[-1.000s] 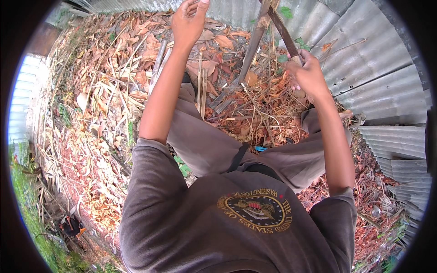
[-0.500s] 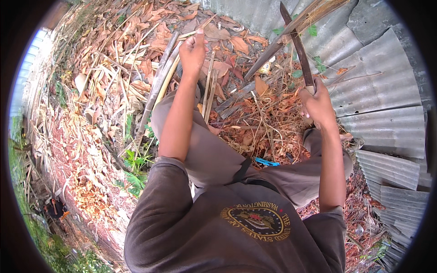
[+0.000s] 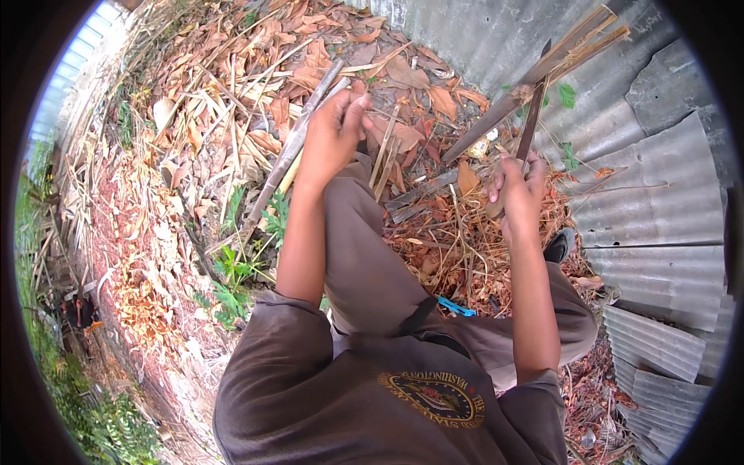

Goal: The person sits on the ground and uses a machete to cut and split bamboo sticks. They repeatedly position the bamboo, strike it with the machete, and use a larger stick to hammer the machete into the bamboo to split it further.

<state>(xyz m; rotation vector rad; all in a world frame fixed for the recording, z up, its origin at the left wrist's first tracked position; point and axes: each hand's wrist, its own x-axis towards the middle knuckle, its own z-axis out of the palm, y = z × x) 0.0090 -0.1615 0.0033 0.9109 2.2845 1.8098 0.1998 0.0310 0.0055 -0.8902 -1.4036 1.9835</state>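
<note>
Your right hand (image 3: 518,190)'s gripping the machete (image 3: 530,132), crossing split wood (image 3: 506,108) at 1 o'clock; metal sheeting (image 3: 643,182) walls off 3. Left hand (image 3: 333,139): curled, can't tell if holding. Leaf litter (image 3: 194,139) spreads toward 10.

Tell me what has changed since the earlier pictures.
The long brown split wooden piece has tipped over to the right. The long dark-bladed machete has swung from pointing up-left to up and slightly right. The left hand has drawn back. Nothing was visibly grabbed or released: the right hand still grips the machete, whose blade still crosses the wood.
</note>
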